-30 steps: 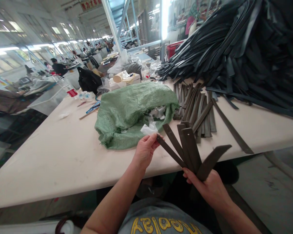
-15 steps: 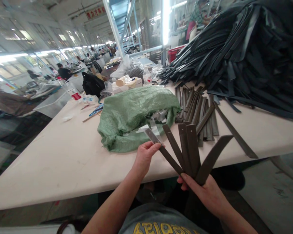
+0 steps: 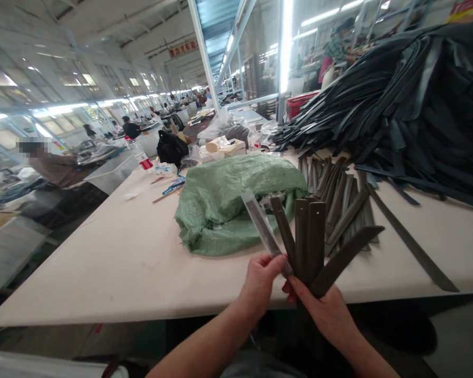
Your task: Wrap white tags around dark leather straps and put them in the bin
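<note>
My right hand [image 3: 326, 310] grips the lower ends of several dark flat strips [image 3: 311, 239] that fan upward over the table's front edge. My left hand [image 3: 260, 281] pinches the leftmost strip [image 3: 260, 226] near its base; that strip shows a pale, shiny face. Behind the fan lies a row of similar dark strips [image 3: 339, 194] on the cream table [image 3: 114, 257], and a green woven sack [image 3: 228, 199] sits just left of them.
A large heap of long black strips [image 3: 402, 105] fills the table's far right. One long strip [image 3: 413, 244] lies diagonally near the right edge. Boxes, bags and a bottle [image 3: 142, 157] crowd the far end. Other people work at benches to the left and behind.
My left hand slid down the leftmost strip from its tip to its base, close beside my right hand. The strip swung more upright. The view shifted left and upward.
</note>
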